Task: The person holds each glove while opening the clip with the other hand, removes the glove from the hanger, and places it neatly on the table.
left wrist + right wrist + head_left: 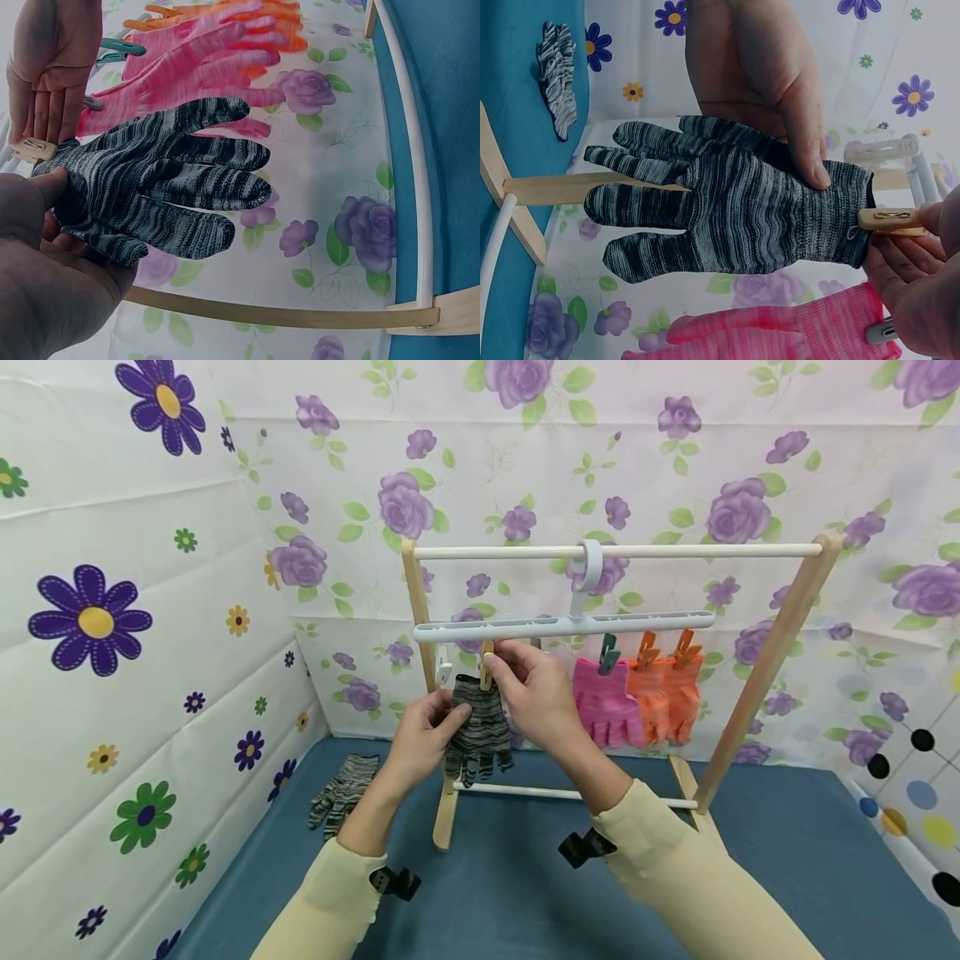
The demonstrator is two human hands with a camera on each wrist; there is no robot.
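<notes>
Striped glove [482,731] is pinched by the left hand [418,733], the higher right hand [543,700] pinching a clothespin [487,668].

We take the pale grey plastic hanger bar [495,629] as our landmark. Its hook [592,564] goes over the white round rod [690,551] of the wooden rack [768,672], before the flower-printed white cloth wall [465,460]. Below the bar's left half we see the black-and-grey striped knitted glove [480,731], with the left hand [420,739] at its left edge and the right hand [542,697] at the beige clip [486,677] on its cuff. Under the bar's right half we find pink knitted gloves [603,706], then, farther right, orange knitted gloves [681,702]. Left of and lower than the bar, a second striped knitted glove [345,793] lies on the blue table [510,893].
</notes>
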